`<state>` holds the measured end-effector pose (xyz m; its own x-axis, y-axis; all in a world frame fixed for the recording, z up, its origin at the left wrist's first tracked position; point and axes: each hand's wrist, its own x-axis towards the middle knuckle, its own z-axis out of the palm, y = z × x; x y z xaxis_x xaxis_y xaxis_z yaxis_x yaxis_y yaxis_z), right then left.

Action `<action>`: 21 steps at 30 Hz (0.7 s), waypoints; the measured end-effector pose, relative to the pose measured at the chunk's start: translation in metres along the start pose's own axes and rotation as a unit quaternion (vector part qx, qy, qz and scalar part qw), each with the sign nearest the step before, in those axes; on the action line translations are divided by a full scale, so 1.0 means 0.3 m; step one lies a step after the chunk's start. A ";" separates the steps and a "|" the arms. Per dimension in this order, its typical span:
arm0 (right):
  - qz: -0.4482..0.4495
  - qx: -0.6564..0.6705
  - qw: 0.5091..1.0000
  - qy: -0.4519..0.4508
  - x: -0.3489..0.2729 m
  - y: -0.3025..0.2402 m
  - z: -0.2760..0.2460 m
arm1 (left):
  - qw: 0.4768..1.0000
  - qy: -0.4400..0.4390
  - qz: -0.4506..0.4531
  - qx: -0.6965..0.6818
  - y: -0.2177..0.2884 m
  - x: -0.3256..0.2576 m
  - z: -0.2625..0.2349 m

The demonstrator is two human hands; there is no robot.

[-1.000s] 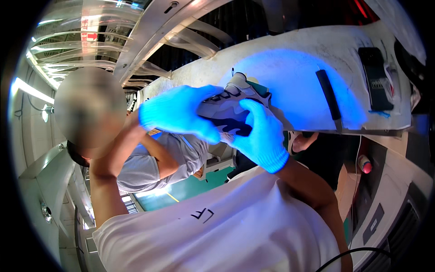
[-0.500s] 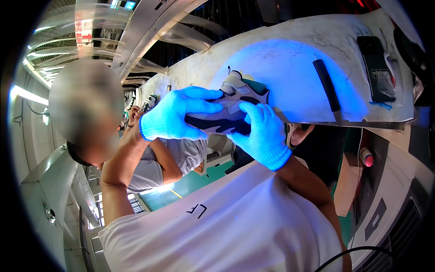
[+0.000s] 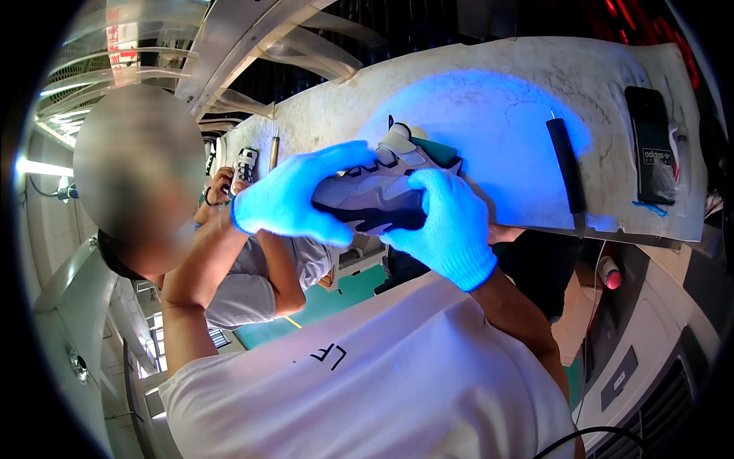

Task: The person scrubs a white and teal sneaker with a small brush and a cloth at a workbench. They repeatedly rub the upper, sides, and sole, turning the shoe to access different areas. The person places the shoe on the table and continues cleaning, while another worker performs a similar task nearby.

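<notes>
A sneaker (image 3: 375,194) in pale grey with dark patches along its side and a light strap is held sideways between my two white-gloved hands, which glow blue under the lamp. My left hand (image 3: 294,195) wraps the sneaker's left end, fingers over the top and thumb below. Around the right end closes my right hand (image 3: 451,222), its thumb side against the dark lower edge. A teal piece (image 3: 437,152) shows behind the strap; whether it sits in the shoe I cannot tell. The palms hide both ends of the sneaker.
A pen-like tool with a black handle and thin metal tip (image 3: 567,164) lies right on the pale worktable (image 3: 505,99). Beyond it is a dark phone (image 3: 650,126). Left, a thin tool (image 3: 274,153) stands near a co-worker's hands (image 3: 222,183), which hold another shoe (image 3: 245,167).
The view has shifted slightly, so the table's tool and phone appear further right and lower. Both hands keep their grip on the sneaker, which has tilted a little.
</notes>
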<state>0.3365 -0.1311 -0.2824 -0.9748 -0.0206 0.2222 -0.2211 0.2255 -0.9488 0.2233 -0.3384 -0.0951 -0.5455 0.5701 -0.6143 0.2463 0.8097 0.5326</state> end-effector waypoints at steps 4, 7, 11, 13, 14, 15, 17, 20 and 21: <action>0.002 -0.039 0.999 -0.007 0.018 -0.008 0.028 | 0.977 -0.064 -0.185 0.089 0.080 0.114 0.016; -0.012 -0.050 0.999 0.006 0.016 0.001 0.056 | 0.957 -0.045 -0.243 0.151 0.097 0.204 0.065; 0.004 -0.063 0.998 -0.008 0.010 -0.027 0.067 | 0.957 0.023 -0.241 0.161 0.019 0.213 0.112; 0.014 -0.079 0.997 -0.022 0.012 -0.046 0.062 | 0.959 0.033 -0.234 0.159 0.004 0.217 0.118; 0.025 -0.069 0.997 -0.033 0.012 -0.045 0.063 | 0.961 0.045 -0.221 0.162 0.002 0.214 0.124; 0.021 -0.072 0.997 -0.014 0.009 -0.053 0.066 | 0.964 0.056 -0.212 0.151 0.056 0.196 0.119; 0.011 -0.083 0.996 0.024 -0.005 -0.063 0.073 | 0.957 0.034 -0.225 0.180 0.133 0.188 0.101; -0.031 -0.062 0.995 0.068 -0.042 -0.049 0.024 | 0.983 -0.057 -0.161 0.075 0.195 0.123 0.014; -0.016 -0.038 0.997 0.062 -0.076 -0.051 -0.019 | 0.995 -0.061 -0.084 0.005 0.150 0.089 -0.019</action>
<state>0.3624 -0.1285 -0.2716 -0.9548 0.0912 0.2830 -0.2448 0.2994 -0.9222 0.2154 -0.2877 -0.0843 -0.4792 0.4384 -0.7604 0.1672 0.8961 0.4112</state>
